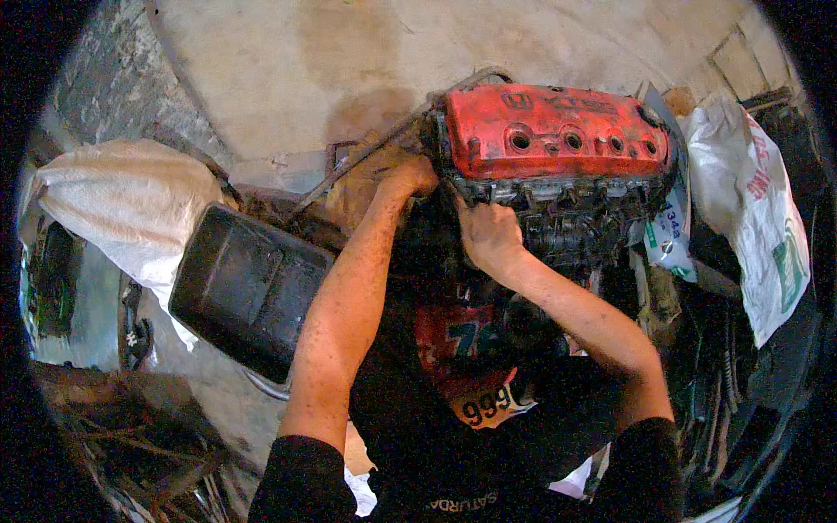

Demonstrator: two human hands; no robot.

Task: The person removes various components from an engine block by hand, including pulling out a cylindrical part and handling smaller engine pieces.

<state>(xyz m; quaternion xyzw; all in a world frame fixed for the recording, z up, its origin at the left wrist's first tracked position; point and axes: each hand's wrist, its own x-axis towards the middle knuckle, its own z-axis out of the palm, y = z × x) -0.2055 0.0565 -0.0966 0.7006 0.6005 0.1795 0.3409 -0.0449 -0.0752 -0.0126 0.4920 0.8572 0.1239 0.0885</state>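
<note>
A car engine with a red valve cover point(558, 131) stands before me, its dark, greasy block point(575, 222) below. Several round holes run along the cover. At the engine's left end, my left hand point(411, 178) is pressed close against the dark side, its fingers hidden. My right hand point(493, 237) is at the lower left corner under the cover, fingers curled and the index finger reaching up to the engine's edge. Whatever it grips is too dark to make out. A long thin bar or hose point(362, 157) slants past the left hand toward the engine's top.
A black rectangular tray point(235, 270) lies left of my left forearm, beside a whitish sack point(131, 187). To the engine's right hang a white printed sack point(750, 200) and a small white-blue packet point(670, 244). A stained pale wall or floor surface point(253, 70) lies beyond.
</note>
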